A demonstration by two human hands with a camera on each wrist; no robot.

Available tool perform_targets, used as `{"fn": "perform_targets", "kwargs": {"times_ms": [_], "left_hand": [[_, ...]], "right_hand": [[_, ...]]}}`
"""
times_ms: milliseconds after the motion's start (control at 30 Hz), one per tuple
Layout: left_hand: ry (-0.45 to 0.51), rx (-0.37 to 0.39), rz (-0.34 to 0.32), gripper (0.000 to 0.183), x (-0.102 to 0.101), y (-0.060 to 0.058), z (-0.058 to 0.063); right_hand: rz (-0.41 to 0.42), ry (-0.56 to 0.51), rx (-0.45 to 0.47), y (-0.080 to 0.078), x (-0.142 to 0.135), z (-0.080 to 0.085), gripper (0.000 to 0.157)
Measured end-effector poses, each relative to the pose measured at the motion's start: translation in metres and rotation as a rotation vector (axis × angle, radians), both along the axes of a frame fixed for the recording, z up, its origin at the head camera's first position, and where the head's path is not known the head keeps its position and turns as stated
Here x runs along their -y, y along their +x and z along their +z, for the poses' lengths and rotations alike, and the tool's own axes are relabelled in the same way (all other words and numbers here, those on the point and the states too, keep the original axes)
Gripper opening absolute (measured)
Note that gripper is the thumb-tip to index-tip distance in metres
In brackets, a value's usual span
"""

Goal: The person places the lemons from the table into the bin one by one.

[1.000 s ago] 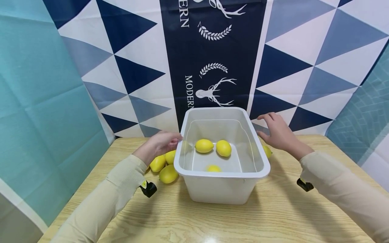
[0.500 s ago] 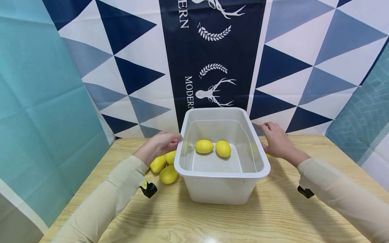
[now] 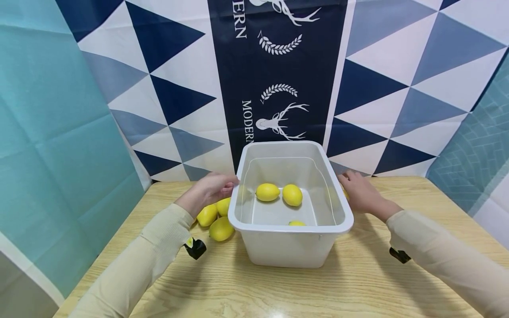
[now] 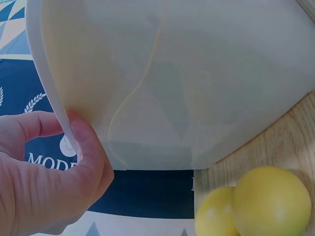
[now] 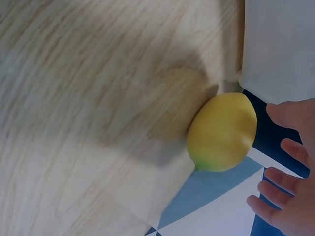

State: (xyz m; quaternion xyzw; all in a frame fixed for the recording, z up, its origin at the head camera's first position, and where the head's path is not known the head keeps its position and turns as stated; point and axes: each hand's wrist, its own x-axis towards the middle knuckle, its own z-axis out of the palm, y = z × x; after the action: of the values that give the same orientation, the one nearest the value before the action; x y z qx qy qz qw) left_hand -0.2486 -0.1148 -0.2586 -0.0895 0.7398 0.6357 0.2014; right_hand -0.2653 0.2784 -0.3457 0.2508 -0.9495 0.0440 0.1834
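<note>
A white plastic bin [image 3: 284, 247] stands on the table. Inside lie two lemons [image 3: 292, 195] in full sight and a third [image 3: 297, 223] mostly hidden by the near rim. My left hand [image 3: 214, 187] grips the bin's left rim, thumb and fingers on either side of the wall, as the left wrist view shows. On the right, my right hand [image 3: 359, 192] is beside the bin, above another lemon [image 5: 222, 132] on the table. In the right wrist view its fingers [image 5: 281, 179] are spread and slightly bent, a small gap away from that lemon.
Several more lemons [image 3: 221, 229] lie on the wooden table [image 3: 199, 291] left of the bin, under and near the left forearm. A patterned cloth [image 3: 278, 66] hangs right behind the table's back edge. Teal cloth [image 3: 59, 154] hangs at the left side.
My right hand has come down and slightly inward toward the lemon outside the bin. The third lemon in the bin shifted out of sight, then reappeared farther right. My left hand stays put.
</note>
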Motion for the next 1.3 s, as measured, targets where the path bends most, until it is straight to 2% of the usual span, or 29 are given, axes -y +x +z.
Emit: {"fn": "perform_targets", "kwargs": {"times_ms": [600, 933, 1300], "left_hand": [[-0.016, 0.007, -0.004, 0.047, -0.001, 0.003, 0.004], [-0.02, 0.004, -0.007, 0.045, -0.001, 0.004, 0.002], [-0.023, 0.001, -0.023, 0.043, -0.001, 0.003, -0.003]], "right_hand": [[0.117, 0.081, 0.014, 0.0, 0.002, -0.013, 0.018], [0.058, 0.035, 0.123, 0.0, 0.009, -0.01, 0.011], [0.047, 0.032, 0.114, -0.006, 0.005, -0.016, 0.018]]}}
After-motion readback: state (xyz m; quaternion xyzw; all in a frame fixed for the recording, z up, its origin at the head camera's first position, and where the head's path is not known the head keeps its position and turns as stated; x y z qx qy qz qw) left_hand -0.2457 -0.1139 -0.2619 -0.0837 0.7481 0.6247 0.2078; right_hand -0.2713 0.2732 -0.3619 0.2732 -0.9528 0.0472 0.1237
